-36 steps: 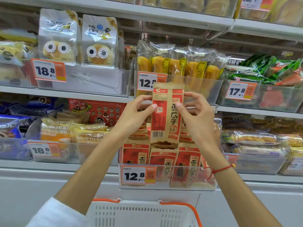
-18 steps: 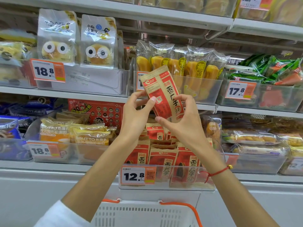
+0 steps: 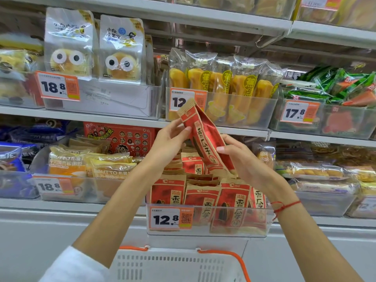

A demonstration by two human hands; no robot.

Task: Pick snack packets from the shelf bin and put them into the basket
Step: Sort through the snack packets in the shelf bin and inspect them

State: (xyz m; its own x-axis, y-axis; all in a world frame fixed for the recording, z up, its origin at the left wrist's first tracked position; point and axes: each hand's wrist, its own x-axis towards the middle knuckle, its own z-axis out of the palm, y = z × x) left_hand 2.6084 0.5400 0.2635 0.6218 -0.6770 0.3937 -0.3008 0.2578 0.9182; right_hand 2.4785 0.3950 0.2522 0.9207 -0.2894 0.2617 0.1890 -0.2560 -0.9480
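A red and tan snack packet (image 3: 203,137) is held in the air above the clear shelf bin (image 3: 207,228), tilted with its top to the upper left. My left hand (image 3: 168,143) pinches its upper left edge. My right hand (image 3: 242,159) grips its lower right part. Several more of the same packets (image 3: 203,200) stand upright in the bin, behind a 12.8 price tag. The white basket (image 3: 173,265) with orange handles sits below the bin at the bottom edge of the view.
Other clear bins flank the snack bin: yellow bread packs (image 3: 91,167) to the left, pastry packs (image 3: 317,174) to the right. The shelf above carries banana cakes (image 3: 221,86), owl-eyed buns (image 3: 93,49) and green packets (image 3: 333,86).
The packet has gone from upright with its back facing me to tilted leftward, and now sits a little lower. Both hands have kept hold of it and turned with it.
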